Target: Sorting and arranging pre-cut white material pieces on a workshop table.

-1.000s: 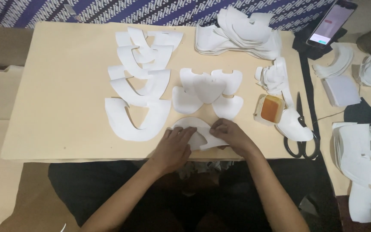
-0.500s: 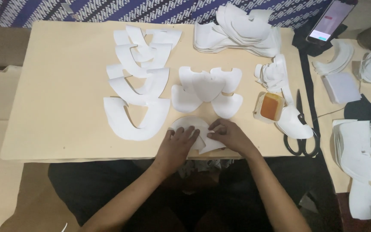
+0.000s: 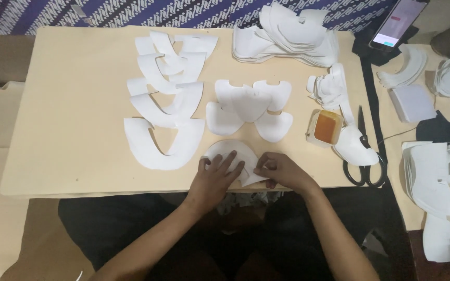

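Pressing flat with spread fingers, the left hand (image 3: 215, 176) pins a rounded white piece (image 3: 230, 156) at lower centre; the right hand (image 3: 282, 171) pinches its edge. Finished-looking pieces (image 3: 165, 114) lie above; an uncut-looking stack (image 3: 287, 31) remains upper right.

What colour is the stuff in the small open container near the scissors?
Orange-amber, inside the small container, right of the white cut pieces; the head view shows it.
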